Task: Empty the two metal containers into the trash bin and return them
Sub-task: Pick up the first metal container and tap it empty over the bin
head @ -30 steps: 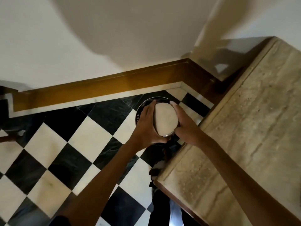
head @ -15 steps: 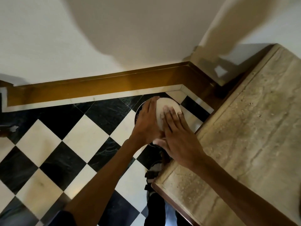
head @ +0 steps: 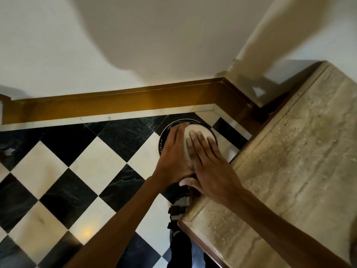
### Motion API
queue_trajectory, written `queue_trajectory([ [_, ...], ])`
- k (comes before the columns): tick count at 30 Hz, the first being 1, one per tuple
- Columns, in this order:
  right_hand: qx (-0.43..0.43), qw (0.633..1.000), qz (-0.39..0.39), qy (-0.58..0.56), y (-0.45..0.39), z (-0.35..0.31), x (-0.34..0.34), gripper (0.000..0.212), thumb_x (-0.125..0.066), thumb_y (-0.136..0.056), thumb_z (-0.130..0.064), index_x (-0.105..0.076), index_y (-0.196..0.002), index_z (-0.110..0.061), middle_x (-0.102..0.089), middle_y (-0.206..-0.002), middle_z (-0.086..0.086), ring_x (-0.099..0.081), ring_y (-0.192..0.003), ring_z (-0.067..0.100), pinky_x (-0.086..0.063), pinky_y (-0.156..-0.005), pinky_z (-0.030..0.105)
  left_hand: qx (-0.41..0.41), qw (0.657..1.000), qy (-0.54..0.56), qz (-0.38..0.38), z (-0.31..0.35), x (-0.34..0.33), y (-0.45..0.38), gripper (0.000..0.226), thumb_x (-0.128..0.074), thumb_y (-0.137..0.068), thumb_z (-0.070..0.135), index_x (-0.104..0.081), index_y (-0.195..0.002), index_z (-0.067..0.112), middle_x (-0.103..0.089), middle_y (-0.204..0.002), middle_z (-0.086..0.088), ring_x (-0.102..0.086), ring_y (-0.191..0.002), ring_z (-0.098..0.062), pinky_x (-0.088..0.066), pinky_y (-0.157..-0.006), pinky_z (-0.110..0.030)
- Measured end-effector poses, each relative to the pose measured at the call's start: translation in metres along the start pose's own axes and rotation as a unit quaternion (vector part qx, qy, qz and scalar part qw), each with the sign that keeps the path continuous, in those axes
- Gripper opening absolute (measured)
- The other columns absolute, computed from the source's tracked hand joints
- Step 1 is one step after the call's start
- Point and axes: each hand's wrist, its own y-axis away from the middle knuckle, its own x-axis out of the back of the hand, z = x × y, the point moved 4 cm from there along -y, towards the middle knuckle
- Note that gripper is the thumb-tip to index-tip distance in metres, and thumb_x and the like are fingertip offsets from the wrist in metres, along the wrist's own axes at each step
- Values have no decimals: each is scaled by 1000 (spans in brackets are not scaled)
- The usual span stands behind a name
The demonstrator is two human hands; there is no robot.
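- Pale, matte metal is what shows of the metal container: it is held upside down, base up, directly over the trash bin, whose dark round rim is seen just beyond and below the hands.
- The container is gripped at its side by the left hand, fingers wrapped round the wall.
- The right hand is laid flat and open on the upturned base, fingers spread, nothing being grasped; a tap or press to loosen the contents is the likely purpose.
- The second container is not seen in this view.
- The stone worktop lies just to the right of the right hand, beside the bin on the checkered floor.
- What is falling, if anything, is hidden by the hands.
- A slip is judged the main risk: with only one hand gripping, a hard tap could knock the container into the bin.
- Spillage onto the floor could follow if the mouth is drifted off the bin's opening.
- Residue may be left stuck inside if the container is lifted too soon.
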Motion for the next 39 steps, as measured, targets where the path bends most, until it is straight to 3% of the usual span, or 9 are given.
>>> queue_trajectory([
  [3,-9,1000,7,-5,-2,-1,1,101,-17,-86,-78,0,-154,-4,-8,-164,20,-4,-153,33,-11,-125,50,-4,1000,-5,-17,-6,-5,6,124,-77,-63,75,-30,-154,5,-36,-156,-12,-32,-143,-17,-35,-120,-34],
  [11,-28,998,46,-30,-11,-1,8,102,-10,-84,-78,-2,-154,-6,-9,-164,18,-2,-153,32,-8,-125,49,14,999,20,26,-2,-3,7,110,-64,-74,78,-33,-152,8,-40,-152,-10,-26,-136,0,-22,-111,-4],
  [15,-1,1000,13,-11,-11,-2,-2,102,-19,-86,-80,3,-154,-8,-4,-165,18,0,-153,33,-14,-122,55,32,999,22,15,-2,-2,-3,113,-84,-68,59,-31,-153,6,-37,-155,-15,-27,-138,-7,-27,-114,-26],
  [19,-17,997,65,-27,-5,-7,10,98,-15,-85,-76,-2,-154,-7,-10,-164,19,-3,-153,33,-10,-124,51,17,999,24,26,-4,-4,-2,111,-56,-75,82,-38,-150,2,-42,-152,-19,-37,-141,-24,-30,-114,-28],
  [23,-6,1000,0,-22,3,1,-10,94,-13,-89,-76,0,-154,-10,-10,-165,16,-4,-153,32,-15,-123,54,2,1000,-9,16,-1,-3,-5,122,-91,-55,50,-31,-152,6,-37,-153,-15,-24,-136,-4,-37,-113,-36],
  [29,-128,916,161,-343,14,23,11,68,-23,-97,-60,-25,-153,-21,-20,-164,9,-19,-152,25,-34,-117,44,103,985,116,75,11,12,7,117,-85,-50,64,-36,-146,19,-41,-144,0,-46,-127,-16,-45,-103,-23],
  [31,-175,815,192,-519,16,39,9,55,-33,-98,-54,-36,-146,-27,-33,-157,6,-36,-144,21,-51,-104,44,203,936,286,35,22,18,8,112,-85,-50,72,-47,-143,21,-53,-142,-1,-59,-120,-19,-55,-100,-33],
  [34,-206,654,195,-701,19,56,10,50,-41,-97,-47,-47,-139,-21,-55,-138,13,-59,-124,23,-61,-83,34,259,774,575,-54,48,24,15,80,-88,-57,63,-70,-125,24,-70,-129,-15,-67,-120,-35,-52,-103,-57],
  [39,-175,653,212,-705,52,66,42,34,-50,-100,-16,-56,-133,-17,-67,-120,5,-68,-110,18,-63,-76,39,277,659,691,-105,105,25,28,53,-68,-77,61,-78,-116,26,-73,-126,-17,-68,-117,-44,-44,-107,-62],
])
